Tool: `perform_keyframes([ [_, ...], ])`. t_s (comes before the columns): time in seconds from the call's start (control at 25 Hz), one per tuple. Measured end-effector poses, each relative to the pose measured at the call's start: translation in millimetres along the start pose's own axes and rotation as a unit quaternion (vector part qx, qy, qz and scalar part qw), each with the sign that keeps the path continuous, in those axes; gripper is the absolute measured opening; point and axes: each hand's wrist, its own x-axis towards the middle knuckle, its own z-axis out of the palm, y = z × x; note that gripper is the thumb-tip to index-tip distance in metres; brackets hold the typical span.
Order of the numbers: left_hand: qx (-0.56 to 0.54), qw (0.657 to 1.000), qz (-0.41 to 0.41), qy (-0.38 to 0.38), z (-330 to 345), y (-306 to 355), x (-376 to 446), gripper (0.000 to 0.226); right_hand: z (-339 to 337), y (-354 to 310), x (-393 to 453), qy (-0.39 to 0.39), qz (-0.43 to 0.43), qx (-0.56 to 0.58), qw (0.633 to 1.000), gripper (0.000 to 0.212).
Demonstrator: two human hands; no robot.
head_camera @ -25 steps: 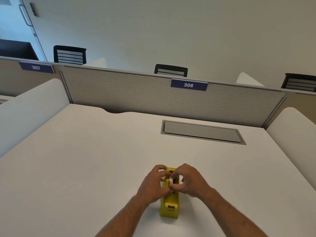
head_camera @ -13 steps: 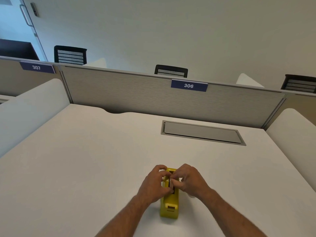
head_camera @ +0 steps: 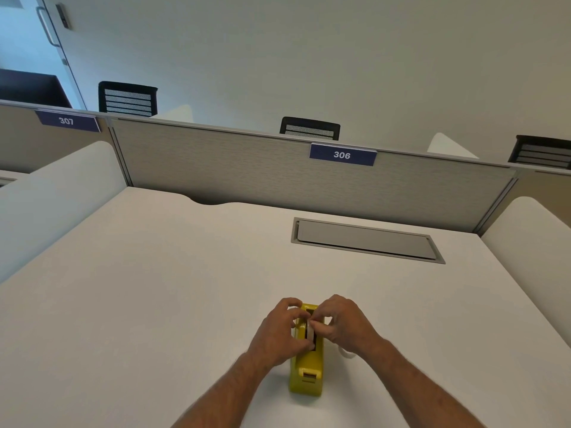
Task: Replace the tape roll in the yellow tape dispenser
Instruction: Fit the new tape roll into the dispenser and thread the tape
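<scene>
The yellow tape dispenser (head_camera: 306,370) stands on the white desk (head_camera: 154,288), cutter end toward me. A pale tape roll (head_camera: 309,330) sits low in its open slot, mostly hidden by fingers. My left hand (head_camera: 278,333) wraps the dispenser's left side with fingertips on the roll. My right hand (head_camera: 346,325) pinches the roll from the right. A small white curved object (head_camera: 346,353), possibly another roll, peeks out from under my right wrist.
A grey recessed cable hatch (head_camera: 366,240) lies in the desk beyond the dispenser. A fabric partition with the label 306 (head_camera: 342,155) closes the far edge, and white side screens (head_camera: 531,242) flank the desk. Chair backs show behind the partition.
The roll has gone down from above the dispenser into its slot. Both hands have stayed at the dispenser and closed in on it.
</scene>
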Motion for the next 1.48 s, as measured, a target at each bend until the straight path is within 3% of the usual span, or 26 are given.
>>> perform_keyframes([
  [0.24, -0.007, 1.0, 0.007, -0.001, -0.5, 0.1, -1.5, 0.06, -0.7, 1.6, -2.7, -0.033, 0.001, -0.023, 0.999, 0.047],
  [0.36, -0.012, 1.0, 0.005, 0.0, -0.9, 0.6, -1.0, 0.059, 1.9, 3.0, -4.2, -0.03, 0.001, -0.029, 0.999, 0.051],
  [0.68, -0.016, 1.0, -0.002, 0.002, 1.3, -0.1, -0.8, 0.056, 2.1, 1.7, -2.9, -0.005, 0.0, -0.003, 1.0, 0.024],
  [0.88, -0.013, 1.0, 0.0, 0.001, 1.8, -2.1, 1.3, 0.056, 1.3, 2.4, -5.3, -0.013, -0.006, -0.001, 1.0, 0.029],
  [1.24, -0.004, 1.0, -0.008, 0.002, 3.8, -2.2, 2.4, 0.061, -1.4, 2.5, -1.4, -0.013, 0.017, 0.022, 1.0, 0.015],
  [1.48, -0.002, 1.0, 0.005, 0.002, 2.7, -4.0, 2.8, 0.062, 1.7, 1.5, -4.1, -0.039, 0.025, -0.001, 0.999, 0.048],
])
